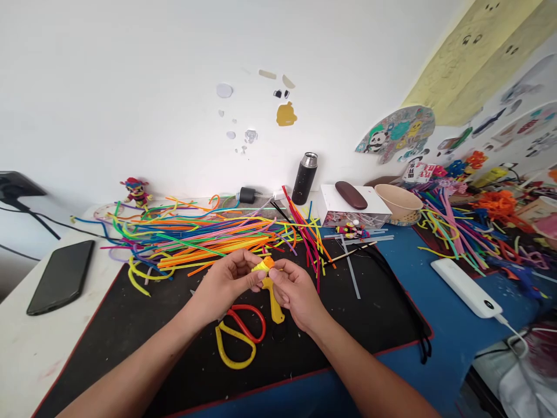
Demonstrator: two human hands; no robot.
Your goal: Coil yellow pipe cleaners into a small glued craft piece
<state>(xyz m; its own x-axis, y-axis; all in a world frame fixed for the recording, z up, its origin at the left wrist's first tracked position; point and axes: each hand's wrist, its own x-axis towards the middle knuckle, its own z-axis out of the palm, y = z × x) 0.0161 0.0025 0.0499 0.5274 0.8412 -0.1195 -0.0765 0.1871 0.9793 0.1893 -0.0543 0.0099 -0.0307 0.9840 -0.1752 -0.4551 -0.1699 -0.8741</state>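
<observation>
My left hand (pixel 228 280) and my right hand (pixel 296 292) meet over the black mat (pixel 143 325) and pinch a small twisted piece of yellow and orange pipe cleaner (pixel 265 266) between their fingertips. A yellow stem (pixel 275 303) hangs down from it between the hands. Just below lies a pair of scissors (pixel 239 335) with red and yellow handles. Behind the hands spreads a big pile of coloured pipe cleaners (pixel 191 238).
A black phone (pixel 61 276) lies at the left, a black flask (pixel 304 178) and a white box (pixel 354 212) stand at the back. A beige bowl (pixel 398 203), more pipe cleaners (pixel 461 229) and a white power bank (pixel 465 287) are at the right.
</observation>
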